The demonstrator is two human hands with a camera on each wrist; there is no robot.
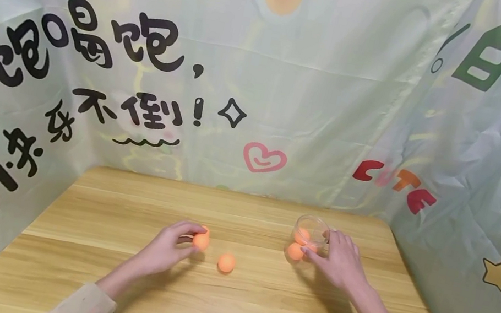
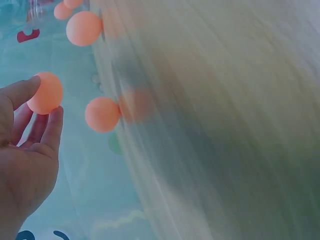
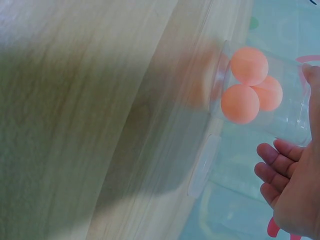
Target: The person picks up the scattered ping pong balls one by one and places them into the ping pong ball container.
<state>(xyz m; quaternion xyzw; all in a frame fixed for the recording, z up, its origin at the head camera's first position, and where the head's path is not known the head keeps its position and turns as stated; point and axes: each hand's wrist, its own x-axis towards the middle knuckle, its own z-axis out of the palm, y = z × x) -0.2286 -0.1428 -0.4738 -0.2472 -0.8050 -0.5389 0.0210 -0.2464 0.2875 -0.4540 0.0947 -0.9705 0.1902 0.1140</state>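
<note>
Thumb and fingers of my left hand (image 1: 165, 248) pinch an orange ping-pong ball (image 2: 46, 93), raised above the tabletop in the left wrist view. Behind it on the table lies a second ball (image 2: 102, 114). A third loose ball (image 1: 226, 263) rests to the right of the left hand. At the right, my right hand (image 1: 339, 259) grips a clear plastic jar (image 3: 291, 92) near its rim, thumb on one side and index finger on the other. The jar stands upright on the table with three orange balls (image 3: 240, 103) at its bottom.
A clear, flat round lid (image 3: 204, 166) lies on the wooden table (image 1: 223, 308) beside the jar, hidden behind the right hand in the head view. Printed cloth (image 1: 329, 109) hangs along the table's back and both sides.
</note>
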